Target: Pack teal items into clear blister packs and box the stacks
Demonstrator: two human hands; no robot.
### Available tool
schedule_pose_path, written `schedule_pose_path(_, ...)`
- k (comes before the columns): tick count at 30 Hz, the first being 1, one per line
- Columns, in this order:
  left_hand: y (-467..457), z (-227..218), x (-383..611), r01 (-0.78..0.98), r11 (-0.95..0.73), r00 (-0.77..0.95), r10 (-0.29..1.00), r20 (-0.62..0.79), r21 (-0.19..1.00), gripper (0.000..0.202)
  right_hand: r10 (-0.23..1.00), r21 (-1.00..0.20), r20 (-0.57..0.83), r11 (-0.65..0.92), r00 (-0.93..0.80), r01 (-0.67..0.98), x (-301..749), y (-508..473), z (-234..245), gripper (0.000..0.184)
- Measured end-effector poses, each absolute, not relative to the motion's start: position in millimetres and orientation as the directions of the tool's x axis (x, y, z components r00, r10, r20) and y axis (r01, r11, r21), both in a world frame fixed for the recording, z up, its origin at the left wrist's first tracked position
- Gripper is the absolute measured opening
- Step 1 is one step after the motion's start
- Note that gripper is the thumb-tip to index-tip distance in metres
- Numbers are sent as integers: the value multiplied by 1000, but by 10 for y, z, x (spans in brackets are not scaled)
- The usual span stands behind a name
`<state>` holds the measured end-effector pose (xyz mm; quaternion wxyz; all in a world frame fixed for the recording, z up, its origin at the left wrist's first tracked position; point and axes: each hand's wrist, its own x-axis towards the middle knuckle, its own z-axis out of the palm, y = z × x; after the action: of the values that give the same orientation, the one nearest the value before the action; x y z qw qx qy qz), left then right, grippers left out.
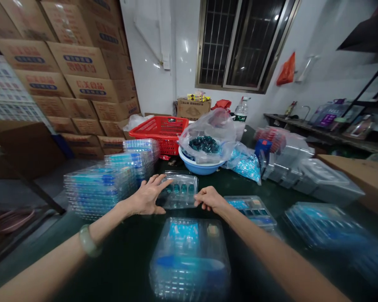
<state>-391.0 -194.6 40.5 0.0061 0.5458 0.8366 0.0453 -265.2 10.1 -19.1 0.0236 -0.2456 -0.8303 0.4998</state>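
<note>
A clear plastic blister tray (181, 189) with small dark teal pieces in its pockets lies on the dark table between my hands. My left hand (148, 196) rests on its left edge, fingers stretched out over the lid. My right hand (209, 199) pinches the tray's right edge with curled fingers. A stack of filled clear packs (189, 256) with blue inserts sits just in front of me, below both hands. A jade-green bangle (88, 241) is on my left wrist.
Tall stacks of filled packs (107, 182) stand at left, more packs (250, 208) at right. A blue bowl (200, 167) lined with a bag of dark pieces, a red basket (162, 130), clear tray stacks (305, 167) and cardboard boxes (78, 75) surround the table.
</note>
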Motion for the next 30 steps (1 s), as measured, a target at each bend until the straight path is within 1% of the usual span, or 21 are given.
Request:
schedule_pose_path(4, -2079, 421, -3947, 877, 430, -457, 884, 101, 214, 82, 494, -808, -174, 423, -852, 410, -2643, 91, -90, 22)
schedule_pose_path(7, -2168, 418, -3937, 849, 423, -501, 835, 227, 318, 78, 522, -749, -146, 497, -840, 439, -2646, 62, 22, 20)
schedule_pose_path(9, -2198, 382, -3919, 830, 419, -530, 799, 285, 369, 74, 543, -681, -112, 568, -832, 462, -2656, 32, 88, 17)
schedule_pose_path(10, -2202, 353, -3909, 823, 420, -538, 793, 285, 383, 73, 555, -639, -84, 608, -827, 472, -2662, 14, 116, 14)
schedule_pose_path(12, -2187, 286, -3889, 814, 430, -539, 810, 231, 391, 76, 576, -547, -12, 681, -817, 487, -2676, -24, 163, 9)
schedule_pose_path(15, -2118, 208, -3863, 809, 430, -523, 838, 155, 402, 85, 575, -426, 76, 758, -815, 494, -2706, -73, 216, 9)
schedule_pose_path(19, -1995, 195, -3841, 806, 412, -523, 832, 186, 425, 86, 555, -342, 161, 807, -816, 481, -2771, -84, 248, 16)
schedule_pose_path(21, -1944, 207, -3841, 807, 402, -529, 819, 225, 433, 82, 548, -334, 198, 817, -813, 469, -2809, -65, 245, 18)
schedule_pose_path(23, -1903, 218, -3851, 805, 396, -542, 794, 276, 442, 71, 540, -348, 219, 822, -813, 451, -2841, -38, 234, 18)
schedule_pose_path(27, -1823, 244, -3905, 789, 396, -578, 738, 349, 469, 43, 518, -419, 216, 815, -828, 400, -2887, 24, 200, 15)
schedule_pose_path(30, -1750, 279, -3968, 758, 415, -620, 698, 358, 503, 36, 510, -490, 199, 791, -837, 366, -2926, 78, 157, 13)
